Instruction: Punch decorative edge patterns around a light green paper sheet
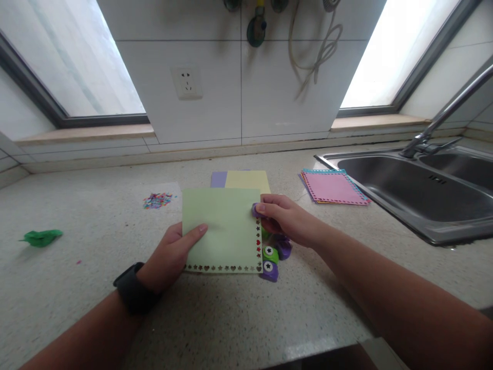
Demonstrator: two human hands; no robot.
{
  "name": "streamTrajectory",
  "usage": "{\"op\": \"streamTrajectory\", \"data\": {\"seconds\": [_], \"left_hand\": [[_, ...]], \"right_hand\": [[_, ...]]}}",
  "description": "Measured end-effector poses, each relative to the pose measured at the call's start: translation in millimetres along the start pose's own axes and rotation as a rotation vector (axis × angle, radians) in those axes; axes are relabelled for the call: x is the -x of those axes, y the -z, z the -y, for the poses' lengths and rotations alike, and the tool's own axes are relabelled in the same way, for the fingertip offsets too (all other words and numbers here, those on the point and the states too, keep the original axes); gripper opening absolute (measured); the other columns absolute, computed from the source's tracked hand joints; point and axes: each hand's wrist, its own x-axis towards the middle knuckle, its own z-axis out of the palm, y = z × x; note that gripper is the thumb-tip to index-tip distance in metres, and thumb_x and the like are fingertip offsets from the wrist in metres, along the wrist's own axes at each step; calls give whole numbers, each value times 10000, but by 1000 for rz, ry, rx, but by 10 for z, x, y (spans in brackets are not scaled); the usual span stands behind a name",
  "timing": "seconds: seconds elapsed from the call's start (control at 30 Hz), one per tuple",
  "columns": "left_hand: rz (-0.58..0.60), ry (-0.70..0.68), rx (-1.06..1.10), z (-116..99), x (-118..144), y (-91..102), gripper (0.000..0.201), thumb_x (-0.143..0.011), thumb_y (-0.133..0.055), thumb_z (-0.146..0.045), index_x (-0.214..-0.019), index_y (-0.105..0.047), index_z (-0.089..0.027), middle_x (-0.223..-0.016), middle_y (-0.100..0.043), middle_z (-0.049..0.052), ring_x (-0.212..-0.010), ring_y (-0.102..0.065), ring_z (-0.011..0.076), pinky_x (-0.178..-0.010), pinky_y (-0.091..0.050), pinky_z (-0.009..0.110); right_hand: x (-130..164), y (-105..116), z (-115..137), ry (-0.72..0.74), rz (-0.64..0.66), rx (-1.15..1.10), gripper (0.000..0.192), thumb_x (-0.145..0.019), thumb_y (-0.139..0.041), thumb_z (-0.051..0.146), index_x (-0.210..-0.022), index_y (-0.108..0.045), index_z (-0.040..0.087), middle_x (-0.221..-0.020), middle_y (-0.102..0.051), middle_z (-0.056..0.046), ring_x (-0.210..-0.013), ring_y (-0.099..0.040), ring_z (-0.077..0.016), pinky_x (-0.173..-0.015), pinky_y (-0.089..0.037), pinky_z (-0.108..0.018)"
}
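Pale-green paper (221,226) is being held up over the speckled countertop (215,318), the left hand (179,246) clasping its left side—presumably for steadiness—while the right hand (287,218) is pinching a purple craft punch (254,210) at the right edge, above star-and-heart cutouts (258,242).

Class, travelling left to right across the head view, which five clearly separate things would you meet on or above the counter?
Green crumpled item → colourful confetti pile → pale green sheet → pink-topped paper stack → tap.
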Motion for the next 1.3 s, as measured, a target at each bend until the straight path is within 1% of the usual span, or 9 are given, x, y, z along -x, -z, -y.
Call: {"op": "streamTrajectory", "data": {"seconds": [0.1, 0.3, 0.5, 0.73, 0.87, 1.0, 1.07, 1.17, 1.3], "left_hand": [[7, -4, -13, -5, 5, -1, 447, -828, -691, -420, -1172, -669, -135, -941, -768, 110, -708, -721, 242, -589, -578, 316], [23, 2, 11, -21, 22, -9, 446, -826, -696, -420, -1157, -661, -122, -947, -766, 117, -706, -721, 234, -605, -580, 319], [28, 3, 13, -29, 32, -7, 431, -835, -693, -412, -1151, -657, -122, -950, -768, 115, -708, -722, 227, -596, -573, 302], [84, -34, -19, -39, 4, 14, 441, -837, -686, -429, -1171, -666, -143, -1031, -757, 132, -796, -732, 255, -688, -591, 350], [162, -39, -94, -61, -7, 101, 446, -815, -706, -434, -1144, -688, -134, -996, -762, 146, -796, -733, 267, -695, -592, 370], [248, -33, -242, -124, -57, 288, 412, -781, -741, -418, -1066, -714, -121, -968, -764, 149, -777, -732, 269, -695, -592, 382], [234, -54, -324, -162, -90, 406, 394, -759, -760, -411, -1013, -723, -112, -960, -764, 152, -778, -731, 272, -684, -591, 381], [220, -69, -360, -198, -130, 559, 362, -760, -761, -397, -987, -728, -117, -971, -764, 150, -768, -729, 252, -686, -587, 362], [225, -60, -316, -197, -150, 641, 374, -752, -765, -396, -1001, -726, -120, -947, -768, 141, -744, -732, 243, -661, -592, 350]], "right_hand": [[2, 22, 10, -11, -19, -10, 302, -891, -577, 458, -762, -505, 194, -576, -464, 27, -480, -366, -96, -426, -215, -258], [12, 65, 44, 10, -18, -33, 318, -902, -564, 445, -724, -498, 190, -580, -470, 23, -474, -351, -86, -423, -200, -255], [-3, 122, 55, 25, -77, -122, 307, -903, -564, 441, -737, -498, 192, -577, -491, 14, -492, -404, -100, -434, -242, -248], [-16, 194, 73, 65, -168, -141, 298, -917, -532, 441, -744, -509, 200, -588, -508, 19, -478, -460, -112, -432, -284, -258], [-36, 260, 37, 148, -217, 93, 281, -921, -535, 444, -804, -588, 193, -627, -533, 13, -543, -501, -133, -514, -379, -286], [-51, 317, 7, 239, -278, 472, 291, -924, -550, 449, -888, -674, 188, -841, -659, -52, -786, -584, -190, -718, -443, -340], [-61, 346, -14, 259, -285, 593, 304, -930, -544, 457, -957, -697, 195, -944, -685, -75, -860, -597, -214, -775, -445, -367], [-78, 396, -44, 244, -294, 729, 331, -919, -554, 480, -1011, -713, 205, -988, -694, -102, -862, -604, -242, -774, -450, -404], [-98, 439, -59, 237, -278, 903, 317, -889, -596, 482, -1024, -726, 225, -1019, -704, -113, -936, -602, -277, -815, -439, -437]]}}
